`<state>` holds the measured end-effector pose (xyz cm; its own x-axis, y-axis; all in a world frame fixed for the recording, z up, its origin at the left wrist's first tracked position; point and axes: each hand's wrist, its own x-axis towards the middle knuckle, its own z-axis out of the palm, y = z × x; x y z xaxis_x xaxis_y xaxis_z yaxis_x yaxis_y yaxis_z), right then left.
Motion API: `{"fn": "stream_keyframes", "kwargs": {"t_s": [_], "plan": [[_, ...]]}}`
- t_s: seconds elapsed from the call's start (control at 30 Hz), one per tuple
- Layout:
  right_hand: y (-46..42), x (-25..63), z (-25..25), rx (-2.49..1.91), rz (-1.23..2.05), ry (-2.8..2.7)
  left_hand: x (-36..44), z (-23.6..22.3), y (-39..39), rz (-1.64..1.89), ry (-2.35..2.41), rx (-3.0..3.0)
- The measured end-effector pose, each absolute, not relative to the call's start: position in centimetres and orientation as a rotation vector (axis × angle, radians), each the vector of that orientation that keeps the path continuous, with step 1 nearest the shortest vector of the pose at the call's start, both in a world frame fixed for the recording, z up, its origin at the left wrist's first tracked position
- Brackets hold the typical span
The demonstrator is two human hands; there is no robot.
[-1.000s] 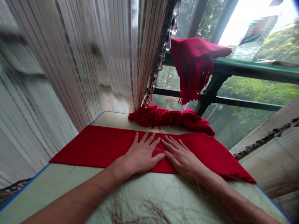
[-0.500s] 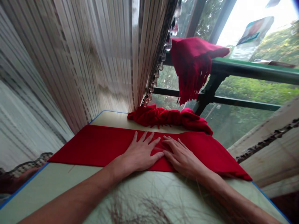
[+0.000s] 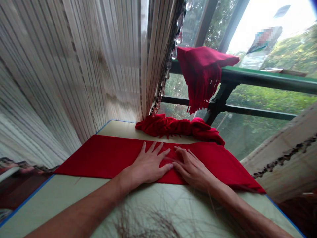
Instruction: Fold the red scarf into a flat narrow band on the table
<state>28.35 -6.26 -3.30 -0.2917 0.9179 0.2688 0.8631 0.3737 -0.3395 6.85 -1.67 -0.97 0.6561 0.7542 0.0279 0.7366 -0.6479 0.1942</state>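
A red cloth [image 3: 104,155], flat and long like a scarf, lies across the table [image 3: 69,195]. My left hand [image 3: 150,162] rests palm down on its middle with the fingers spread. Just to the right, my right hand [image 3: 193,165] touches the same cloth, its fingers slightly bent and apart, the thumb close to my left thumb. Neither hand grips anything. Behind the flat cloth, a crumpled red scarf [image 3: 178,127] with some fringe lies along the table's far edge.
A fringed red scarf [image 3: 203,71] hangs over the green window rail [image 3: 267,78]. Striped curtains [image 3: 81,66] with a beaded trim stand at the left, and another curtain [image 3: 289,162] is at the right. Loose hairs blur the bottom of the view.
The fingers of my right hand have bent a little more and lifted slightly at the index finger. My left hand stays in place. The view has tilted slightly.
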Motion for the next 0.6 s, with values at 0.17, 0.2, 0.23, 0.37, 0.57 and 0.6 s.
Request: {"fn": "stream_keyframes", "kwargs": {"t_s": [0.17, 0.2, 0.23, 0.37, 0.57, 0.6], "plan": [[-6.16, 28.58, -3.43, -1.523, 0.195, -2.281, 6.8, -1.12, -1.66, 0.16, 1.23, 2.705], [-6.12, 28.62, -3.46, -1.529, 0.185, -2.287, 6.79, -1.18, -1.63, 0.159, 1.231, 2.707], [-6.08, 28.64, -3.48, -1.539, 0.171, -2.289, 6.77, -1.23, -1.61, 0.159, 1.233, 2.709], [-5.89, 28.68, -3.49, -1.542, 0.16, -2.32, 6.68, -1.28, -1.52, 0.162, 1.23, 2.704], [-5.59, 28.86, -3.61, -1.507, 0.172, -2.346, 6.66, -1.34, -1.47, 0.162, 1.232, 2.699], [-5.56, 28.91, -3.66, -1.502, 0.172, -2.345, 6.66, -1.4, -1.46, 0.164, 1.233, 2.7]]}}
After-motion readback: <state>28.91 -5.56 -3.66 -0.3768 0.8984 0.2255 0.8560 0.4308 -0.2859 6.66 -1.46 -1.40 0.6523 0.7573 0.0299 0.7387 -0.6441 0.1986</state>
